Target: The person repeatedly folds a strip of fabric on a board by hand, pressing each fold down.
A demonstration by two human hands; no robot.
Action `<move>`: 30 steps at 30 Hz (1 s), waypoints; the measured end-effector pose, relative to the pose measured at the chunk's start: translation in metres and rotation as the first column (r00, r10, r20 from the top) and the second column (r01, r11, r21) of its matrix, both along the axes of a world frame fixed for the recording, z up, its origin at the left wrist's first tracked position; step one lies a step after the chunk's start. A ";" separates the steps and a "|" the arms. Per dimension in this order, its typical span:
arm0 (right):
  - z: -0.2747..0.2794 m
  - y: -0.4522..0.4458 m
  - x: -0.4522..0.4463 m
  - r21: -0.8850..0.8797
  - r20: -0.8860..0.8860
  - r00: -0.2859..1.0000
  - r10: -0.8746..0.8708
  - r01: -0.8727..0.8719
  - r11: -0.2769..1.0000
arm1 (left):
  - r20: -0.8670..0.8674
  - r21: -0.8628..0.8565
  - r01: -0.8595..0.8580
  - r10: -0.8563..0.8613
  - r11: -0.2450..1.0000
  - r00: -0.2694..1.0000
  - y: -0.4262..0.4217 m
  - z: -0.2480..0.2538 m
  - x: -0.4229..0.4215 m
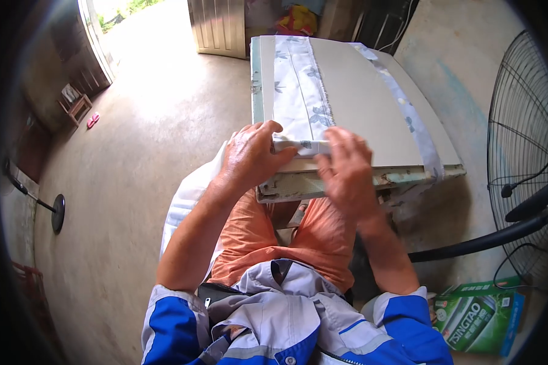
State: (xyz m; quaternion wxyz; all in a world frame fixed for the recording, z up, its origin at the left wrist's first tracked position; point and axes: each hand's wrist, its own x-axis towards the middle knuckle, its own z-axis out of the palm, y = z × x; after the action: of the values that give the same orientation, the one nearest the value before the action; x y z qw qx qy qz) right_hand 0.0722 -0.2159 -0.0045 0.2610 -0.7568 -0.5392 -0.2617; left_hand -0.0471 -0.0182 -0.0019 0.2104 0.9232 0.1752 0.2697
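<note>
A white fabric strip (293, 82) with a blue-grey leaf print runs lengthwise over the table, its long right side frayed. At the near end it is folded over into a narrow band. My left hand (249, 153) grips the left end of this band between thumb and fingers. My right hand (347, 167), slightly blurred, has its fingers curled at the band's right end. A second, narrower printed strip (402, 100) lies along the table's right side and hangs over the front edge. White cloth (186, 194) hangs beside my left forearm.
The pale-topped table (365, 109) has a worn front edge close to my knees. A large black fan (523, 152) stands at the right, above a green Tsingtao carton (478, 319). Pink slippers (93, 120) and a small wooden stool (76, 106) are at the left.
</note>
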 end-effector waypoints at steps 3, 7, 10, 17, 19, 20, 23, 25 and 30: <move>-0.011 0.013 -0.027 -0.091 -0.011 0.984 0.177 -0.178 0.980 | -0.017 -0.019 0.014 -0.014 1.000 1.000 -0.001 -0.001 -0.001; -0.021 0.015 -0.026 -0.171 -0.096 0.977 0.193 -0.207 0.963 | -0.032 -0.043 0.012 -0.013 0.999 0.999 -0.001 0.000 0.000; -0.022 -0.001 -0.012 -0.271 -0.042 0.987 0.154 -0.160 0.949 | -0.047 -0.057 0.010 -0.013 0.998 0.999 -0.003 0.000 -0.002; -0.017 -0.027 0.012 -0.343 -0.035 0.998 0.059 -0.068 0.937 | -0.023 0.075 -0.025 0.027 0.997 0.999 -0.009 0.005 -0.005; -0.018 -0.027 0.012 -0.327 -0.028 0.998 0.062 -0.068 0.943 | 0.122 0.242 0.001 -0.032 0.970 0.992 -0.013 0.002 -0.002; -0.018 -0.027 0.011 -0.318 -0.026 0.998 0.058 -0.064 0.946 | 0.190 0.320 0.004 -0.068 0.947 0.979 -0.017 -0.001 0.000; -0.017 -0.025 0.008 -0.295 -0.038 0.998 0.056 -0.065 0.953 | 0.103 0.297 0.186 -0.225 0.937 0.969 -0.041 -0.007 -0.001; -0.014 -0.026 0.007 -0.277 -0.055 0.996 0.064 -0.076 0.958 | -0.003 0.249 0.253 -0.260 0.935 0.966 -0.046 -0.020 -0.001; -0.014 -0.028 0.010 -0.309 -0.001 0.997 0.081 -0.078 0.948 | 0.053 0.236 0.213 -0.231 0.948 0.971 -0.046 -0.023 -0.006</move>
State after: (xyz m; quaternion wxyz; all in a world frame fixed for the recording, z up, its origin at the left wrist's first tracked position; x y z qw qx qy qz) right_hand 0.0821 -0.2440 -0.0182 0.1466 -0.7644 -0.6050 -0.1679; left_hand -0.0532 -0.0639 -0.0251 0.1388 0.9435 0.0295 0.2995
